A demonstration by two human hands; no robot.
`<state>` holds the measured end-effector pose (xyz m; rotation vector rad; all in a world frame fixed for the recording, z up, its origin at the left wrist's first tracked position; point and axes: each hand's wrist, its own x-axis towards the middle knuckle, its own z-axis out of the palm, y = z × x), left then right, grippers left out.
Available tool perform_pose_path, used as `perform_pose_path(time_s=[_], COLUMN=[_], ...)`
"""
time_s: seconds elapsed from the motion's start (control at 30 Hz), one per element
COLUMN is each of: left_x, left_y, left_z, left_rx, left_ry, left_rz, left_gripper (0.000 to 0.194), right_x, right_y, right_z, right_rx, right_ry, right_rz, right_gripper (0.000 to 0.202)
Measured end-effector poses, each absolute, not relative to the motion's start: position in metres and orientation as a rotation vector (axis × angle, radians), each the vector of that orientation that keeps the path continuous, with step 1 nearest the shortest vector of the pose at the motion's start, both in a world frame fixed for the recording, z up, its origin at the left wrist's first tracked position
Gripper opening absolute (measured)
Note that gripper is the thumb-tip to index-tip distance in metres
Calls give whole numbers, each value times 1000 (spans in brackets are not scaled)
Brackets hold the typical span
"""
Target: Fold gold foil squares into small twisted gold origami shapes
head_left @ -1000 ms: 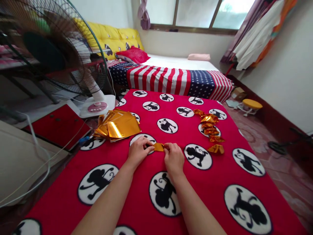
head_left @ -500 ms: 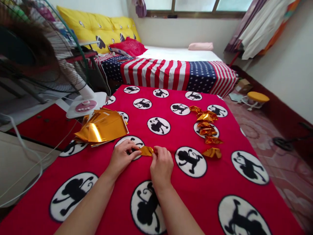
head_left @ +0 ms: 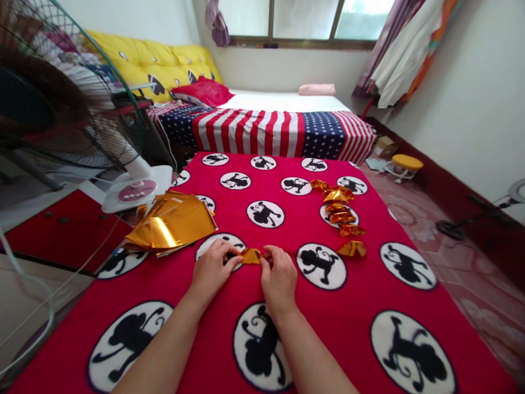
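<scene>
A small folded piece of gold foil paper [head_left: 250, 256] lies between my two hands over the red cloth with monkey prints [head_left: 229, 219]. My left hand [head_left: 213, 268] pinches its left end between thumb and fingers. At the right end, my right hand [head_left: 279, 273] grips it the same way. To the left is a fanned stack of flat gold foil sheets [head_left: 176, 221]. Several folded gold foil pieces [head_left: 342, 214] form a rough column on the right side of the cloth.
A fan [head_left: 137, 189] stands at the left, its base beside the foil stack. Beyond the cloth is a bed [head_left: 262, 131] with a striped and starred cover. A yellow stool [head_left: 407, 162] is on the tiled floor at right.
The camera view has shifted, so the room appears lower and further left. Both hands still hold the foil piece, which looks slightly more upright between them.
</scene>
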<state>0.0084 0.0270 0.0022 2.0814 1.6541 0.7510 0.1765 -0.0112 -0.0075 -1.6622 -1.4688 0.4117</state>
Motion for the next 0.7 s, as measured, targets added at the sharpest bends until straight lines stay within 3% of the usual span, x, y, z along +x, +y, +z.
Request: perform_pose_path(time_s=[0.4,0.7], left_x=[2,3], left_y=[27,31], left_z=[0,-7], left_rx=[2016,1882], left_ry=[1457,1349], left_rz=[906,1004], left_gripper=[6,17], right_x=[176,180], right_y=[-10,-10], right_z=[-3,-4], right_rx=[-1663,-1562], right_ry=[-1498,-1446], right_rz=[390,492], right_gripper=[8,11])
